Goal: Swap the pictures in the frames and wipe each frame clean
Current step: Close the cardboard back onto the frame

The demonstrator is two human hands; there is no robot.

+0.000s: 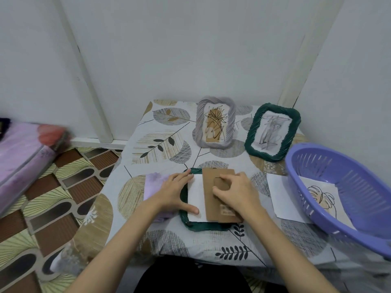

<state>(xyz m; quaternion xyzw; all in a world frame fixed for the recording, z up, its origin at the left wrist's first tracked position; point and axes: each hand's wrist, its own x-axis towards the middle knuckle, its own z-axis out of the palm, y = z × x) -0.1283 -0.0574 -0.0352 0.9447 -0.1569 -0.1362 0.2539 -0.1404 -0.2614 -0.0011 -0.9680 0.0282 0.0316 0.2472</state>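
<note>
A dark green woven frame [198, 226] lies face down near the table's front edge. On it rests a white sheet [196, 197], the back of a picture, partly covered by a brown cardboard backing board [208, 199]. My left hand [176, 192] presses flat on the frame's left side and the sheet. My right hand [231, 192] grips the backing board's stand flap. A grey frame [215, 121] and a second green frame [273, 134] stand upright at the back, each with a picture inside. A loose leaf picture [289, 199] lies to the right.
A purple plastic basket [347, 187] sits tilted at the right edge, overlapping the loose picture. A lilac cloth [154, 185] lies under my left wrist. The leaf-patterned tablecloth [160, 144] covers the table. White walls stand behind; a pink mattress [23, 157] lies on the floor at left.
</note>
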